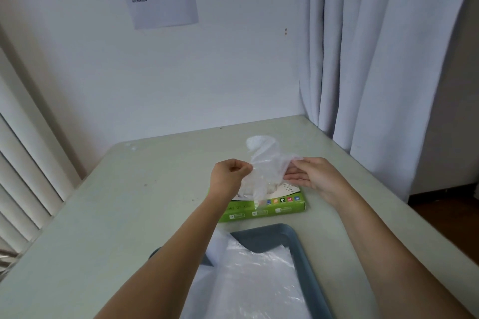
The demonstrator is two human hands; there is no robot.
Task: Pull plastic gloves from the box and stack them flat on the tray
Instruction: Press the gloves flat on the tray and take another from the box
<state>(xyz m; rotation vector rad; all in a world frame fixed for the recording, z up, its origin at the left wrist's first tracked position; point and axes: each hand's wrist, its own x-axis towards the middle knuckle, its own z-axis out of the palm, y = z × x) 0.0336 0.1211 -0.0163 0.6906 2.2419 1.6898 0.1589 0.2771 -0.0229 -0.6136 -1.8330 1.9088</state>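
Here the left hand (pixel 230 176) and right hand (pixel 308 176) each pinch an edge of the clear plastic glove (pixel 267 163) just above the green glove box (pixel 272 210), apparently spreading it flat for the blue tray (pixel 305 254) nearer than the box.

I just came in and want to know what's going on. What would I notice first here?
First, the crinkly clear glove held up between the left hand and the right hand, over the middle of the table. Right under it sits a bright green box. Nearer the person, a blue-grey tray holds a pile of clear gloves.
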